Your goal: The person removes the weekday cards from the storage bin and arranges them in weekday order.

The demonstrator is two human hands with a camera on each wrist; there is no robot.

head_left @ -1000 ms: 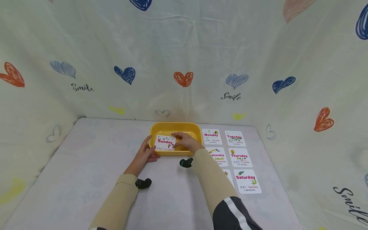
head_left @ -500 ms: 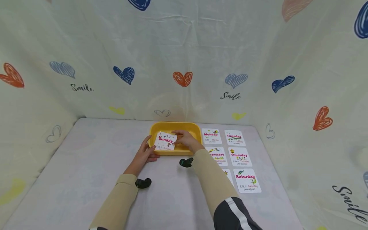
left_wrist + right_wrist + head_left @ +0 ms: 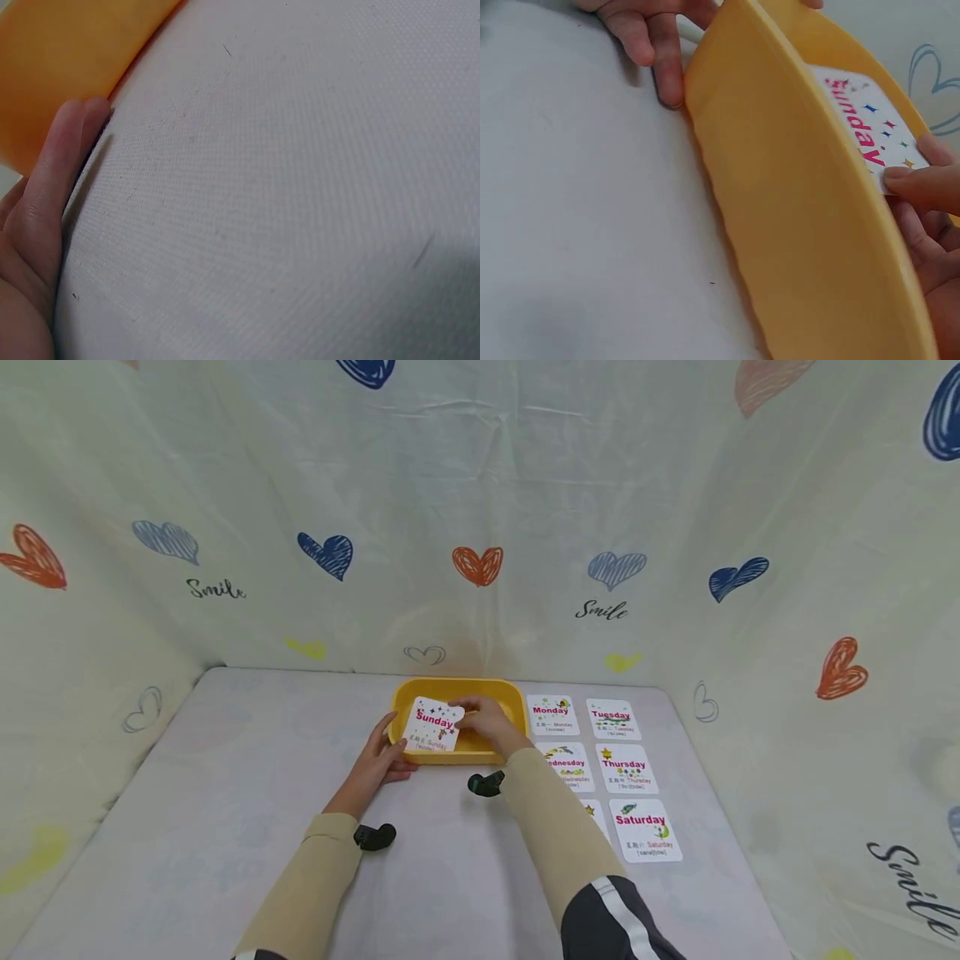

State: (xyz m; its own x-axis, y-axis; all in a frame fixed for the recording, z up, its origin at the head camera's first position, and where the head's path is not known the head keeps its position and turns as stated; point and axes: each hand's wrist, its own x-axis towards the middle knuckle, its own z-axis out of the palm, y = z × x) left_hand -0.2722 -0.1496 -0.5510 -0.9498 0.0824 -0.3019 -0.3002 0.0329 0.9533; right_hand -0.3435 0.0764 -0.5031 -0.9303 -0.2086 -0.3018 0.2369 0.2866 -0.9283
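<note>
At the back of the table sits a shallow yellow tray. My left hand grips its left end, fingers along the outside and one tip up at the rim. Inside the tray, a white word card reading "Sunday" is tilted up to the right. My right hand pinches the card by its right edge. In the right wrist view, the thumb presses on the card's printed face with fingers behind it. The tray's near wall hides the card's lower part there.
Right of the tray, weekday cards lie in two columns, among them a Monday card, a Tuesday card and a Saturday card. My right sleeve partly covers the left column. A curtain printed with hearts hangs behind the table.
The Sunday card has tipped up, its upper edge rising while its right side lifts with my right hand. My left hand has stayed at the tray's left end.
</note>
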